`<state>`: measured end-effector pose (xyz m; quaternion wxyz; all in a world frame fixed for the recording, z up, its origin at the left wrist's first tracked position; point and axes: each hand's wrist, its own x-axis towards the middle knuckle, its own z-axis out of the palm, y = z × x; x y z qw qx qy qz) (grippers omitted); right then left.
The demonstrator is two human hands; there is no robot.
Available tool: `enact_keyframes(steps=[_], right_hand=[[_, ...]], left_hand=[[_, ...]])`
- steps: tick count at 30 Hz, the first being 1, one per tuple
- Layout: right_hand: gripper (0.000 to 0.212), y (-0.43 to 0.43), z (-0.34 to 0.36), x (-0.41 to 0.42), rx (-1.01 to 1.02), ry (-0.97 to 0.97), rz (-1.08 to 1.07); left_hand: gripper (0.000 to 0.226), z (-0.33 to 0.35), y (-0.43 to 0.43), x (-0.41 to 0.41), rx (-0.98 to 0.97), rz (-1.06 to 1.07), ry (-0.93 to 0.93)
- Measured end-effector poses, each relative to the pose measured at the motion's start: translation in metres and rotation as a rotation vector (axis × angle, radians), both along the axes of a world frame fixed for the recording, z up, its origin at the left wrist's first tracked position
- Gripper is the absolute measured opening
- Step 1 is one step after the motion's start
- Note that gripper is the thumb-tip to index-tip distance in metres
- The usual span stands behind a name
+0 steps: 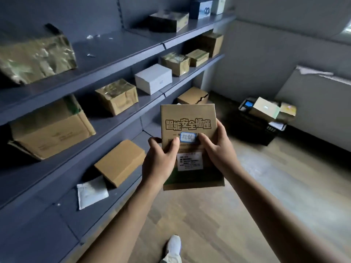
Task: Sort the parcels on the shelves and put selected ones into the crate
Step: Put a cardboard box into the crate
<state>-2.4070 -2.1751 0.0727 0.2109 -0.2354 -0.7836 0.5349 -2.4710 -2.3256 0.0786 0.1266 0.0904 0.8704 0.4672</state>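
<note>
The grey steel shelving [117,46] fills the left half of the frame, its tiers running toward the upper middle and loaded with taped cardboard boxes well apart from one another. The wooden floor [237,215] takes the lower right. The black crate [250,128] sits on it at mid right, near the wall, already heaped with parcels above its rim.

At frame centre the flat cardboard parcel [190,116] is held upright in the air, printed face to the camera. The left hand [161,158] and right hand [218,149] each grip a side of its lower half, thumbs on the front flanking a small blue-edged label [188,138]; the fingers behind are hidden.

Likely risks: the parcel could slide off the crate's full pile, and its writing is too blurred to read, so a mis-sort is possible. The shelf lips jut close beside the left forearm and could catch it on a turn. The floor between the person and the crate looks open.
</note>
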Motion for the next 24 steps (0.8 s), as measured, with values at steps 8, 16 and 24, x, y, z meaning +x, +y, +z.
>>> enact_keyframes(steps=[8,16,24], right_hand=[[0.057,0.154,0.015,-0.044,0.043,-0.024,-0.198],[0.047,0.32,-0.008,-0.064,0.004,-0.009,-0.326],[0.046,0.529,-0.024,-0.102,-0.013,-0.053,-0.317]], left_hand=[[0.041,0.005,0.166,-0.083,0.074,-0.243,-0.134],[0.058,-0.007,0.344,-0.124,0.06,-0.4,-0.19],[0.063,-0.009,0.552,-0.165,-0.009,-0.429,-0.265]])
